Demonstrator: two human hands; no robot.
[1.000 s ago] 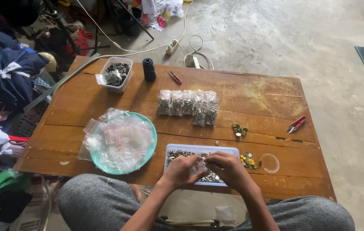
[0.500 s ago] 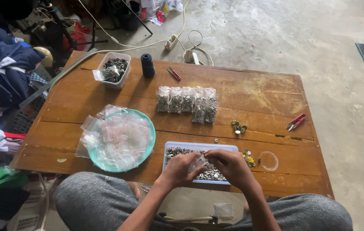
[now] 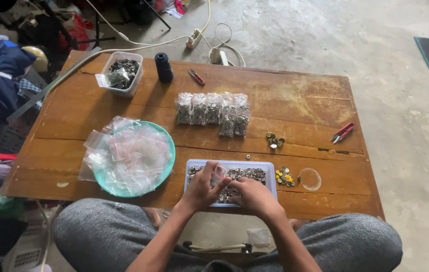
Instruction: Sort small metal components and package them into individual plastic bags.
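Near the bottom centre of the frame, both hands meet over a shallow white tray [image 3: 271,169] filled with small metal rings. The left hand [image 3: 200,190] holds a small clear plastic bag [image 3: 219,172] between thumb and fingers, at the tray's middle. The right hand [image 3: 254,195] is curled with its fingers down in the rings, just beside the left hand; whether it grips rings I cannot tell, because the fingers hide it.

The tray lies at the near edge of a worn wooden table [image 3: 300,100]. To the left of the tray there is a turquoise plate [image 3: 168,151] heaped with empty clear zip bags [image 3: 126,153]. Above the tray, in the middle of the table, stands a row of filled small bags [image 3: 213,112] with metal pieces inside. In the upper left of the table sits a white plastic container [image 3: 120,73] with dark metal parts, and next to it a dark thread spool [image 3: 163,67] is upright. A small red cutter [image 3: 197,77] lies right of the spool. At the right side of the table lie red thread snips [image 3: 343,132]. Right of the tray there is a little group of gold-coloured eyelets [image 3: 285,177] and a clear round lid [image 3: 310,179]. A few brass pieces [image 3: 274,140] lie above the tray's right corner.
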